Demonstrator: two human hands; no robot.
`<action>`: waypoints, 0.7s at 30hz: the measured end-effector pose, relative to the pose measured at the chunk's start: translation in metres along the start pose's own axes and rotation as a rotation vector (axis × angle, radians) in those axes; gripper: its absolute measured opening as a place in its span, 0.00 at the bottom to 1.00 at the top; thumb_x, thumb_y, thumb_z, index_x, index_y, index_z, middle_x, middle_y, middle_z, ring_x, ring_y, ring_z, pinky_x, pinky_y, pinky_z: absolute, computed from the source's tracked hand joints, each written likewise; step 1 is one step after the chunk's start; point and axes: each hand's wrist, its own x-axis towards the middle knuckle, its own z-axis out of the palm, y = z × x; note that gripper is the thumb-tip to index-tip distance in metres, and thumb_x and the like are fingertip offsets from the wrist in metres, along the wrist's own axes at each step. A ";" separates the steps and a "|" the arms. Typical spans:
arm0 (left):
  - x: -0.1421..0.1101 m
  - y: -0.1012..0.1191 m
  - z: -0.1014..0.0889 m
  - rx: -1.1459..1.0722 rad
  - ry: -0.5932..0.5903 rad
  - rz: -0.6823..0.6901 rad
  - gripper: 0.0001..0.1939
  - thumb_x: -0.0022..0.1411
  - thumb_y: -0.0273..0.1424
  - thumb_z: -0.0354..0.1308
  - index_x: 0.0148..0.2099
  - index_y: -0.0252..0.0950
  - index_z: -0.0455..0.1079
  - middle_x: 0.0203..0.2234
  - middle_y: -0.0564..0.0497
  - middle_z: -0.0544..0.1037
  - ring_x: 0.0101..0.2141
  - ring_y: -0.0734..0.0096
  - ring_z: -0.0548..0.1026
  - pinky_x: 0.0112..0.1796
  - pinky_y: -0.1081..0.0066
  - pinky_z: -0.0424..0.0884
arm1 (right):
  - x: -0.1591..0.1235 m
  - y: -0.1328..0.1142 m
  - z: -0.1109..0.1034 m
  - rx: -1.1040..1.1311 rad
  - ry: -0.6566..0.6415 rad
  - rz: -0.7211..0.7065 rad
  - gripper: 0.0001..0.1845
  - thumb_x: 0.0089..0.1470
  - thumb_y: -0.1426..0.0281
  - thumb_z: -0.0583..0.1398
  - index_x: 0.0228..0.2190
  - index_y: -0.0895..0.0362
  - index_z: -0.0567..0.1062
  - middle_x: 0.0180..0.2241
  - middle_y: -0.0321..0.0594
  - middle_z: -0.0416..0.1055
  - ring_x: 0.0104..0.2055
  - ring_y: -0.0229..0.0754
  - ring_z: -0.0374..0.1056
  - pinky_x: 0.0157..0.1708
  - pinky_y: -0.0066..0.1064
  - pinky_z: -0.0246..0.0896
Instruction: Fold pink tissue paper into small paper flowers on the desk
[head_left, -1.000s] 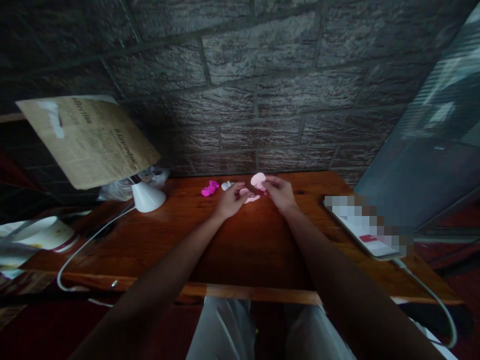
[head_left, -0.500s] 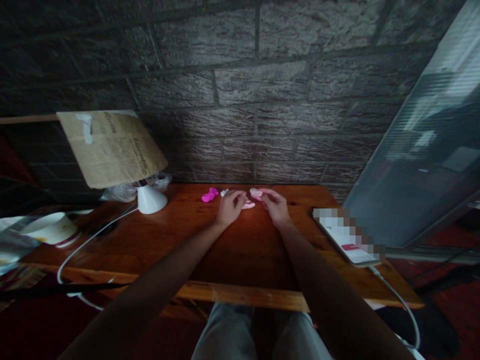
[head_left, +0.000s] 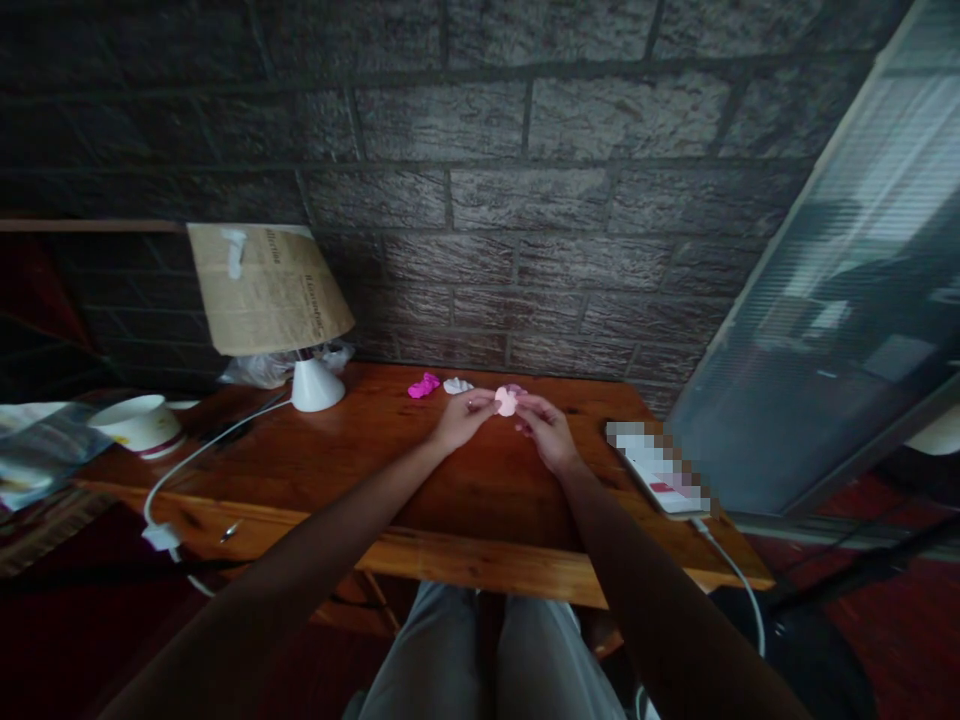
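Between my two hands is a pale pink piece (head_left: 506,401) with a rounded, uneven outline, soft-looking like modelling clay. The fingers of my left hand (head_left: 459,422) pinch its left edge. My right hand (head_left: 551,434) grips it from the right, fingertips partly behind it. A darker pink bit shows at its upper edge; whether it is separate I cannot tell. Left of my hands, a bright magenta lump (head_left: 424,385) and a whitish lump (head_left: 457,386) lie close together on the wooden table (head_left: 360,440).
A lamp (head_left: 318,388) with a paper-covered shade stands at the back left, its white cord crossing the table. Farther left are a paper cup (head_left: 142,425) and plastic bags (head_left: 45,460). A phone (head_left: 656,470) with a cable lies at the right. A brick wall (head_left: 517,210) rises behind.
My hands have come together, and both now hold the pale pink piece. The whitish lump is more exposed beside my left hand. The whole view has shifted slightly.
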 end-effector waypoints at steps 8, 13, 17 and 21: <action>-0.011 -0.003 -0.004 -0.001 0.078 0.014 0.21 0.45 0.47 0.73 0.33 0.35 0.78 0.37 0.45 0.84 0.38 0.64 0.80 0.46 0.62 0.73 | -0.005 -0.006 0.005 -0.085 -0.052 0.030 0.27 0.33 0.54 0.71 0.36 0.55 0.79 0.27 0.36 0.78 0.23 0.35 0.65 0.24 0.29 0.55; -0.011 -0.004 -0.005 0.015 0.023 -0.023 0.20 0.44 0.44 0.74 0.34 0.35 0.79 0.40 0.45 0.83 0.39 0.67 0.79 0.46 0.65 0.73 | -0.010 -0.003 0.002 -0.059 -0.035 0.046 0.23 0.33 0.58 0.72 0.32 0.57 0.80 0.28 0.37 0.79 0.23 0.34 0.65 0.24 0.28 0.57; -0.014 0.000 -0.004 0.053 -0.019 -0.025 0.17 0.45 0.40 0.74 0.34 0.34 0.79 0.36 0.47 0.82 0.35 0.68 0.78 0.43 0.66 0.73 | -0.020 -0.007 0.004 -0.034 -0.013 0.055 0.18 0.33 0.62 0.72 0.29 0.57 0.80 0.29 0.37 0.79 0.25 0.35 0.67 0.26 0.28 0.61; -0.023 0.004 -0.003 0.061 -0.019 -0.047 0.16 0.46 0.40 0.73 0.33 0.35 0.79 0.31 0.48 0.83 0.34 0.67 0.79 0.44 0.64 0.74 | -0.029 -0.014 0.010 -0.040 -0.017 0.059 0.15 0.35 0.63 0.72 0.28 0.56 0.80 0.28 0.36 0.79 0.25 0.34 0.67 0.25 0.27 0.61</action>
